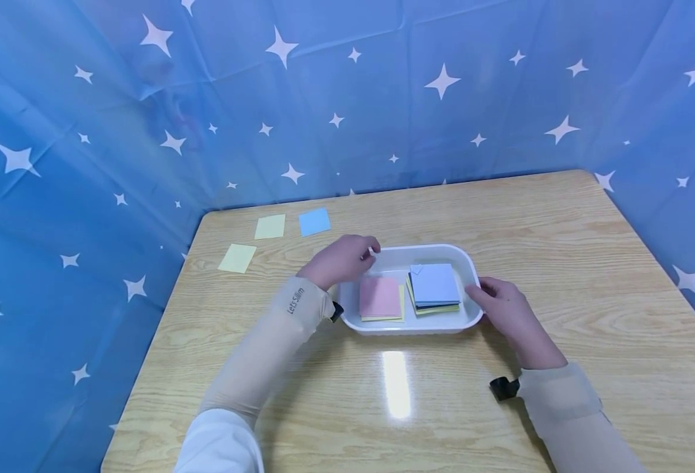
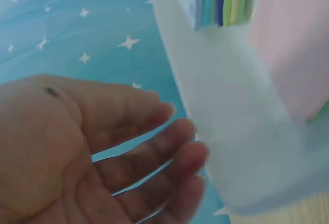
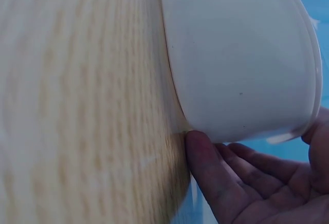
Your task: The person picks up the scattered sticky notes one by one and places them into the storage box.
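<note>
A white plastic tray [image 1: 412, 330] rests on the table, holding two piles of square paper notes. Pink notes [image 1: 380, 295] with yellow beneath lie in its left half; a thicker pile topped by pale blue notes [image 1: 435, 284] fills the right half. My left hand [image 1: 341, 259] hovers over the tray's left end, fingers loosely bent and nothing between them, as the left wrist view confirms. At the opposite end my right hand [image 1: 504, 309] grips the tray, its thumb at the rim and fingers [image 3: 203, 154] against the lower outer wall.
On the wooden table [image 1: 584, 249], at the back left, lie two yellow notes, one farther back [image 1: 270, 226] and one nearer [image 1: 238, 258], plus a blue note [image 1: 314, 222]. A blue curtain [image 1: 383, 98] with white stars hangs behind the table and along its sides.
</note>
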